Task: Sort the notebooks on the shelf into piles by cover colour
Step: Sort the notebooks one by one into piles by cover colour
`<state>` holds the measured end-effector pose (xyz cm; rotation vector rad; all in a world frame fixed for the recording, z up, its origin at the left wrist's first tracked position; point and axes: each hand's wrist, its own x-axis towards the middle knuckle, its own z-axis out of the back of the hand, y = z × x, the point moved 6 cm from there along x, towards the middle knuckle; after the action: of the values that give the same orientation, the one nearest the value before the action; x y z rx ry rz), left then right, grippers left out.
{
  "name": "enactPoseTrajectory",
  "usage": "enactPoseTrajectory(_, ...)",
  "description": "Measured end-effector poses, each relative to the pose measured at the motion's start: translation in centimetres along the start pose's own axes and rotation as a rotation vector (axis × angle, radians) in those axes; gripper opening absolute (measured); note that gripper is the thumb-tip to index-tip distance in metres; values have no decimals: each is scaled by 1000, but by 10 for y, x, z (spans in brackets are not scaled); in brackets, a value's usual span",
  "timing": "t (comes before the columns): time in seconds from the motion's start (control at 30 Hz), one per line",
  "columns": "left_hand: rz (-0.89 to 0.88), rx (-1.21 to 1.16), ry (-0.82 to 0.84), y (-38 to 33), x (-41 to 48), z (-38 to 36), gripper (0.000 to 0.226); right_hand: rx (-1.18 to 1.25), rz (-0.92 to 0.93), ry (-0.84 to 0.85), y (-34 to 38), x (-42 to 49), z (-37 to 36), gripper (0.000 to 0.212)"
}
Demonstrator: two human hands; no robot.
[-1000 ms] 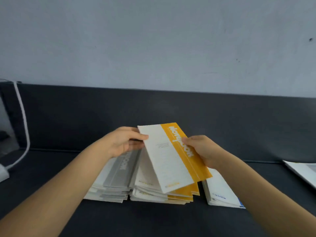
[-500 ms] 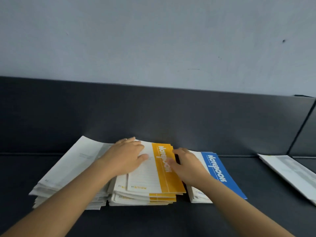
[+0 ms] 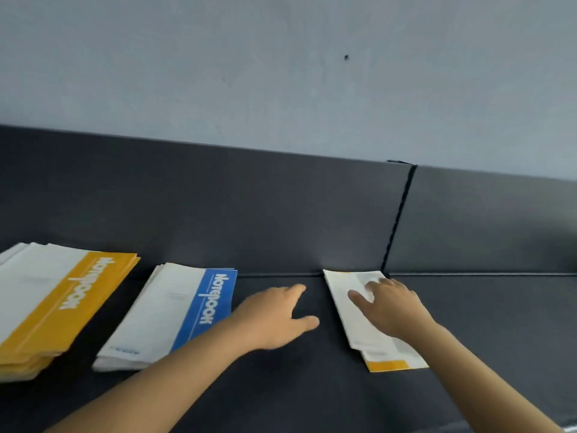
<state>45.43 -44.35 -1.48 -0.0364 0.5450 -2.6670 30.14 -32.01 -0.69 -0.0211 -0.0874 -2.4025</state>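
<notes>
The dark shelf (image 3: pixel 499 323) runs across my whole view. I see no tray or bin on it, so the piles themselves do the holding. At far left is the yellow pile (image 3: pixel 62 304), the thickest, with its top cover's yellow band on the right. Just beside it, with a strip of bare shelf between, lies the thinner blue pile (image 3: pixel 175 310), its band on the same side.

Well to the right of both is the loose stack (image 3: pixel 346 310), only a few notebooks. Its long axis runs away from me, with the far end leaning a little left. The top cover looks white with a pale grey band. Underneath, a yellow-banded notebook (image 3: pixel 387 365) pokes out at the near end.

My right hand (image 3: pixel 396 307) lies flat on that top cover with its fingers spread and straight, pressing and not pinching. My left hand (image 3: pixel 274 317) is relaxed with its fingers apart and holds nothing. It sits over bare shelf between the blue pile and the loose stack, clear of both.

The stack is under my right hand, but both sorted piles lie leftward — the yellow one beyond the blue — so I judge a right-to-left handoff the natural route.
</notes>
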Motion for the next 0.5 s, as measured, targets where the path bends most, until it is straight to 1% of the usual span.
enactPoseTrajectory(0.07, 56, -245, -16, -25, 26, -26, 72, -29, 61, 92, -23, 2, -19, 49)
enactPoseTrajectory(0.1, 91, -363, -54, -33, 38, -34, 69, -8, 97, 121, -27, 2, -26, 46)
enactPoseTrajectory(0.2, 222, -635, -201, -45, 61, -38, 44, 69, 162, 114, -29, 5, -34, 48)
enactPoseTrajectory(0.23, 265, -705, -225, -46, 65, -39, 40, 91, 177, 123, -29, 8, -35, 49)
enactPoseTrajectory(0.3, 306, -791, -210, -48, 71, -41, 33, 159, 189, 125, -29, 13, -32, 49)
enactPoseTrajectory(0.37, 302, -869, -211, -50, 70, -40, 33, 299, 152, 87, -35, 15, -23, 45)
enactPoseTrajectory(0.47, 255, -942, -300, -48, 58, -20, 34, 557, 116, -51, -40, 13, 1, 35)
enactPoseTrajectory(0.5, 237, -954, -339, -44, 52, -10, 34, 657, 106, -75, -39, 13, 7, 36)
